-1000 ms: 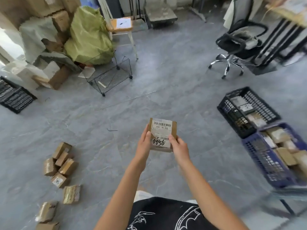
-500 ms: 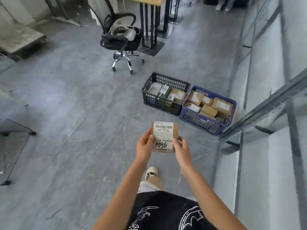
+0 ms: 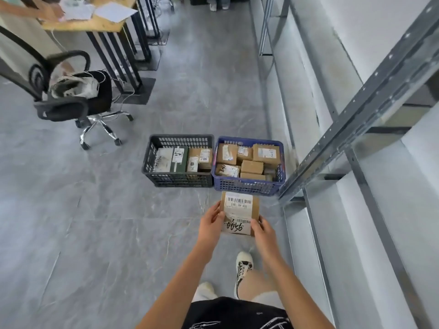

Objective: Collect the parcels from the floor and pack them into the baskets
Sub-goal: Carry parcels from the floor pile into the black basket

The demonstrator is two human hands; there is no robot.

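Observation:
I hold a small brown cardboard parcel [image 3: 240, 211] with a white barcode label and a handwritten number. My left hand [image 3: 211, 223] grips its left edge and my right hand [image 3: 262, 230] grips its lower right corner. The parcel hangs above the floor, just in front of two baskets standing side by side. The black basket [image 3: 178, 179] on the left holds a few boxes. The blue basket [image 3: 247, 186] on the right holds several brown parcels.
A metal shelving frame [image 3: 356, 110] runs along the wall on the right, close to the blue basket. A black office chair [image 3: 73, 100] with shoes on its seat stands at the left. Behind it is a wooden desk [image 3: 95, 22], where another person's hand rests on papers.
The view has swung from the parcel pile on the floor round to the baskets, which now lie straight ahead and closer. Both hands have kept hold of the parcel.

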